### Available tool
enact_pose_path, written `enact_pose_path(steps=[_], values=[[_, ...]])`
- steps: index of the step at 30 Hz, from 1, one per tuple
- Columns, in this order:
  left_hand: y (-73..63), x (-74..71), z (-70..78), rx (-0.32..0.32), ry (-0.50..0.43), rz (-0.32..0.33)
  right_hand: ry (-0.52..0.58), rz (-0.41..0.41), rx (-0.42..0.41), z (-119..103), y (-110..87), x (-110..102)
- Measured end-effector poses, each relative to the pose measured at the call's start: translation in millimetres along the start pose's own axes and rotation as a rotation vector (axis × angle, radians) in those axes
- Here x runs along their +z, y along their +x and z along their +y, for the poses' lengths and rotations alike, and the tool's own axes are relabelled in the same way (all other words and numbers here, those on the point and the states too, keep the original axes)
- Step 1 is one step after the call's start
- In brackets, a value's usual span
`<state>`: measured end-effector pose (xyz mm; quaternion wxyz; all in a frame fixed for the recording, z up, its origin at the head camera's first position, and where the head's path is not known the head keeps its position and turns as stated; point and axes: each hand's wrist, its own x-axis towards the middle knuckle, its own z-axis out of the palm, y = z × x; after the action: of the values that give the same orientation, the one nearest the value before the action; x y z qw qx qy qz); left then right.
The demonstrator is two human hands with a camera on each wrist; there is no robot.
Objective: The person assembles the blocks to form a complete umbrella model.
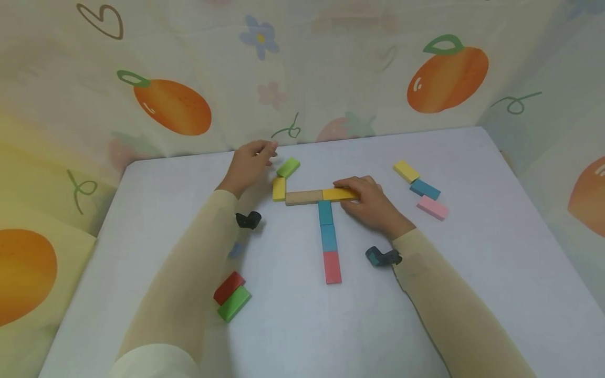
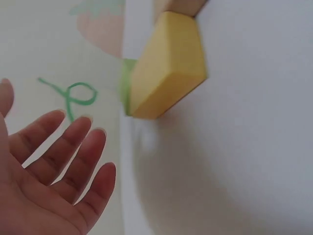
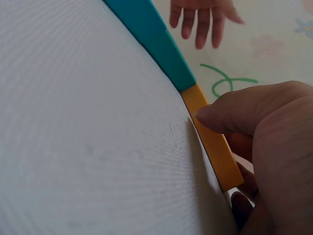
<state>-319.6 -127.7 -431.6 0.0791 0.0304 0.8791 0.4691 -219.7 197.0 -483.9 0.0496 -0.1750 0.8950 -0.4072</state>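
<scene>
Head view: no readable writing on any block. Right hand (image 1: 373, 202) pinches the long yellow block (image 1: 337, 194), thumb on its near edge, fingers curled over the far edge; block lies flat, butted against the wooden block (image 1: 304, 197) atop the teal column (image 1: 325, 212). Left hand (image 1: 249, 163) hovers with fingers (image 2: 73, 147) spread and straight, holding nothing, just beside the short yellow block (image 1: 279, 189) and green block (image 1: 288, 167); contact probably none, hard to confirm. Tabletop (image 1: 496, 252) has open room right of the pink block (image 1: 432, 208) and along the near edge.
</scene>
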Motion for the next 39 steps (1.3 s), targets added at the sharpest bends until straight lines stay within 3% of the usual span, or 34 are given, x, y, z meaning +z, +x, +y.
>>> enact_pose_path(steps=[5, 17, 24, 32, 35, 39], values=[[-10.5, -16.3, 0.1, 0.092, -0.098, 0.029, 0.006, -0.005, 0.007, 0, -0.5, 0], [-47.1, -54.1, -8.6, 0.152, -0.266, 0.027, -0.001, -0.01, 0.002, 0, 0.4, -1], [-75.9, -63.9, -35.8, 0.178, -0.422, 0.073, -0.005, -0.01, 0.003, 1, 1.2, 0], [-102.3, -73.9, -69.5, 0.165, -0.364, 0.161, -0.009, 0.0, 0.001, 2, 1.8, 2], [-106.7, -76.7, -81.6, 0.137, -0.461, 0.171, -0.015, 0.005, 0.004, 1, 1.5, 2], [-109.1, -76.7, -99.7, 0.1, -0.682, 0.169, -0.017, 0.001, 0.008, 2, 1.8, 2]])
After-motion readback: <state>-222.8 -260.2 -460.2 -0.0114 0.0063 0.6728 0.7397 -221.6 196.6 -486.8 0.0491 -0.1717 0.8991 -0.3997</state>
